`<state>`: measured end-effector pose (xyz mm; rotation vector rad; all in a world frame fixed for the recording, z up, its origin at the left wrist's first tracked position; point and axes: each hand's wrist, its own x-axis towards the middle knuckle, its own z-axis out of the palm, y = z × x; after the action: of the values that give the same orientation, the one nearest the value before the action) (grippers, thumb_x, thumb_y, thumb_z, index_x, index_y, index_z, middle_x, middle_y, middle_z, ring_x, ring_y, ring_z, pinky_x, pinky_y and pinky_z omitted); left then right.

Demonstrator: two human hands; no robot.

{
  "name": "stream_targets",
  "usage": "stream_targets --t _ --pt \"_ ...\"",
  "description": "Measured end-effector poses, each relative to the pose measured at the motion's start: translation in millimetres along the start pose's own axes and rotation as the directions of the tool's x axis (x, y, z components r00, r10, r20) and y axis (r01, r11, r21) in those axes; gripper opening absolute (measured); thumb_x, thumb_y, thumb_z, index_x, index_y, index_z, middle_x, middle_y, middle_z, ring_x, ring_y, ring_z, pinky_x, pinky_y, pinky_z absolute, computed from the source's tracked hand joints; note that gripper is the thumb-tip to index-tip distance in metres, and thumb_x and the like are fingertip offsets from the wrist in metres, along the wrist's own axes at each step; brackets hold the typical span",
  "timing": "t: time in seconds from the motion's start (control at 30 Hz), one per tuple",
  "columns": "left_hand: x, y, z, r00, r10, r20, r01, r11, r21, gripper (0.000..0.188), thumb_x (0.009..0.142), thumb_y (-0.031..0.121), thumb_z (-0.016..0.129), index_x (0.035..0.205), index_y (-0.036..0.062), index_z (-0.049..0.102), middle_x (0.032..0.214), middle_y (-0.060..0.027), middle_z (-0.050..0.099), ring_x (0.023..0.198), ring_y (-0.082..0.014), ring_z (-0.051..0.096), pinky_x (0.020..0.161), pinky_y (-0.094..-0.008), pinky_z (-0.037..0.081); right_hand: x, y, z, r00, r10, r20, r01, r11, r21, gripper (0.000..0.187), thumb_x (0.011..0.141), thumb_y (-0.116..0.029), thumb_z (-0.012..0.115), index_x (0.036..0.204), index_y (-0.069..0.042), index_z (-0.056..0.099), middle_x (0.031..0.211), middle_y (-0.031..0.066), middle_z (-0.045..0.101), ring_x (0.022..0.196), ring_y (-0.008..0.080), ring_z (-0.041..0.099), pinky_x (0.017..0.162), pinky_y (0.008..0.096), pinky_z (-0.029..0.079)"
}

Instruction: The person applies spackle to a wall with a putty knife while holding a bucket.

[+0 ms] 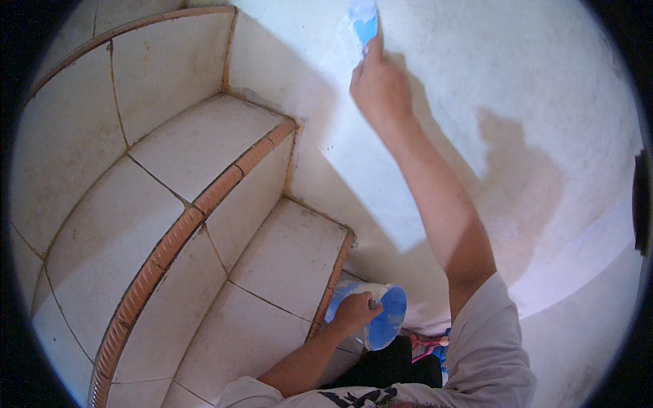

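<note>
My right hand [382,92] is raised against the pale wall [435,41], its fingers closed round a putty knife [366,28] with a blue blade. Whitish paste covers the far end of the blade, which touches the wall or lies very near it. Low down beside the stairs, my left hand [355,313] is closed on a white and blue bucket [390,319]. The bucket is tilted and its blue side is smeared with white. Exactly which part of it the fingers grip is hard to make out.
Tiled stairs [224,136] with ridged orange-brown edging [221,190] climb along the left and meet the wall. Pink and blue items [428,350] lie below, beside my dark-clothed leg [388,367]. A dark object [641,204] shows at the right rim. My arm casts a shadow on the wall.
</note>
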<state>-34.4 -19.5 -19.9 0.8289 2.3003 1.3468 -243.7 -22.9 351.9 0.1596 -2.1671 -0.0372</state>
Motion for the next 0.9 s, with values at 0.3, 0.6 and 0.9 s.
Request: stream_targets --t 0.3,0.6,0.9 --pt "6 -7 11 0.997 0.071 -0.024 -0.071 0.997 -0.018 0.055 0.087 0.051 0.066 0.093 -0.0034 0.067 0.087 -0.0291 0.068 0.083 -0.046 0.068 0.078 -0.0537 0.053 13 6 -2 0.974 -0.121 -0.19 0.128 0.992 0.025 0.033 0.095 -0.015 0.056 0.121 0.002 0.045 0.094 0.0268 0.064 0.08 0.0463 0.068 0.071 0.0551 0.057" --pt "3 -9 9 0.996 0.071 -0.046 -0.07 0.997 0.02 0.05 0.09 0.047 0.066 0.091 -0.003 0.066 0.085 -0.0244 0.069 0.081 -0.0411 0.068 0.075 -0.0521 0.052 -46 17 20 0.993 -0.005 0.122 0.01 0.999 -0.04 0.04 0.096 -0.01 0.053 0.133 0.003 0.044 0.102 0.0277 0.063 0.089 0.0449 0.067 0.073 0.0515 0.057" --pt "2 -1 5 0.999 0.042 -0.034 -0.042 0.999 0.023 0.049 0.089 0.047 0.067 0.091 -0.0026 0.066 0.087 -0.0251 0.069 0.083 -0.0407 0.068 0.077 -0.0512 0.052 4 31 9 0.988 -0.143 -0.054 0.133 0.979 -0.153 0.028 0.099 -0.014 0.051 0.123 -0.001 0.047 0.102 0.0262 0.063 0.085 0.0443 0.067 0.071 0.0508 0.058"
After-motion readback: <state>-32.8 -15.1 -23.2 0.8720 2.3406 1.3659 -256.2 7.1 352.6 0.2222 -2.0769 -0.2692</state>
